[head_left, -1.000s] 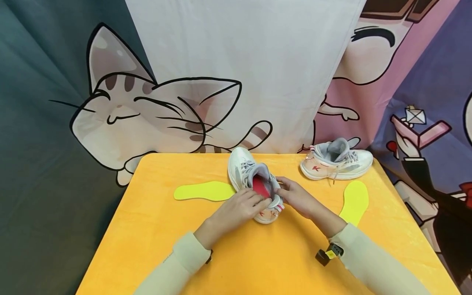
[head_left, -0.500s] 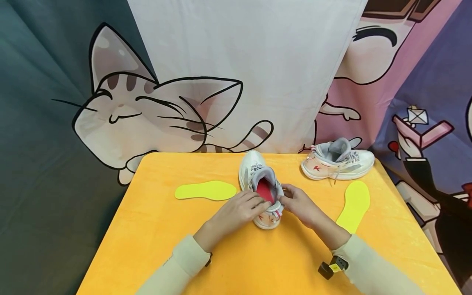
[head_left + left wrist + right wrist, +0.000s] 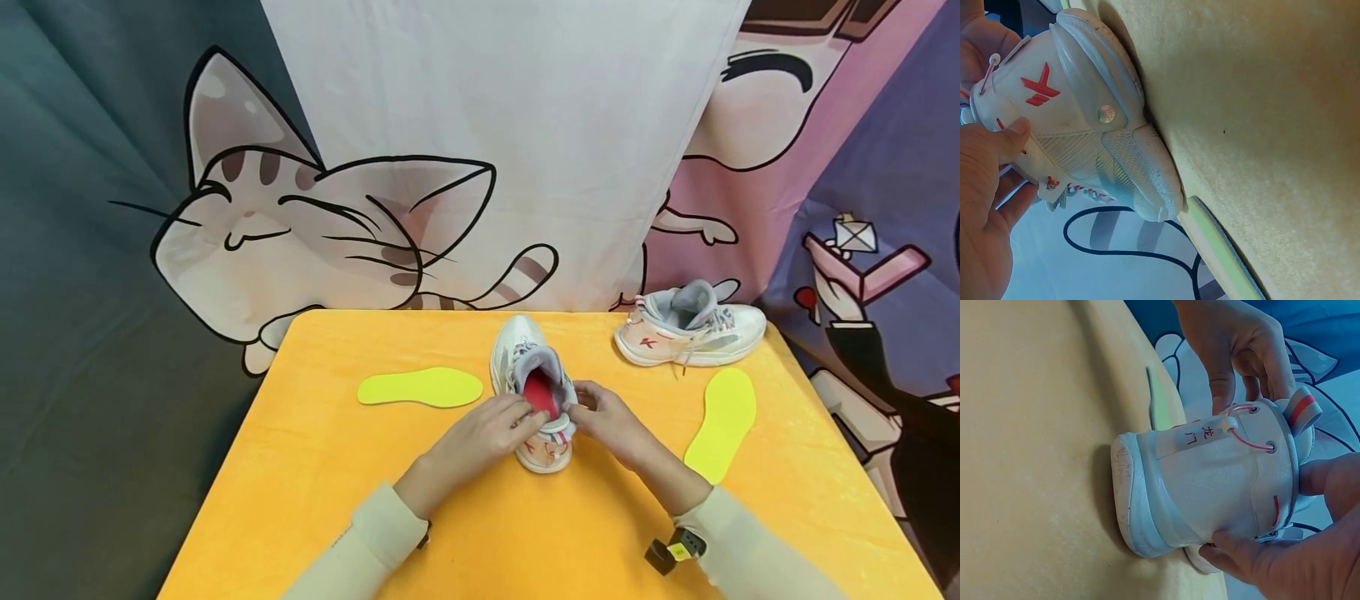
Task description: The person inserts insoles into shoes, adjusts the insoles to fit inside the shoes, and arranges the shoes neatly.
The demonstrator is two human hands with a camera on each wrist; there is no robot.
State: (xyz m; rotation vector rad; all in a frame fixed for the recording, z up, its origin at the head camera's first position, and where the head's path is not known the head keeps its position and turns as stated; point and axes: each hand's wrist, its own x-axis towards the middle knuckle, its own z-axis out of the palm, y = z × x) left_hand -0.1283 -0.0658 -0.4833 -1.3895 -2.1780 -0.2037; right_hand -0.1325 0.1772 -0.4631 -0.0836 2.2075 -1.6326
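A white sneaker (image 3: 517, 342) stands on the table with its toe pointing away and its heel towards me. A red insole (image 3: 538, 392) shows inside its opening. My left hand (image 3: 487, 429) grips the collar on the left; in the left wrist view the thumb lies on the outer side, by a red logo (image 3: 1040, 85), and the fingers reach over the rim. On the right side of the collar, my right hand (image 3: 611, 421) pinches the edge. In the right wrist view its thumb (image 3: 1317, 477) is at the opening and its fingers lie against the outer side.
One yellow insole (image 3: 420, 388) lies left of the sneaker, another yellow insole (image 3: 722, 423) to the right. A second white sneaker (image 3: 686, 325) stands at the back right of the yellow table (image 3: 525, 542). Behind the table hangs a printed cloth (image 3: 600, 125).
The held sneaker has shifted slightly right and towards me, and its toe has turned a little to the right. Both hands have stayed on its collar.
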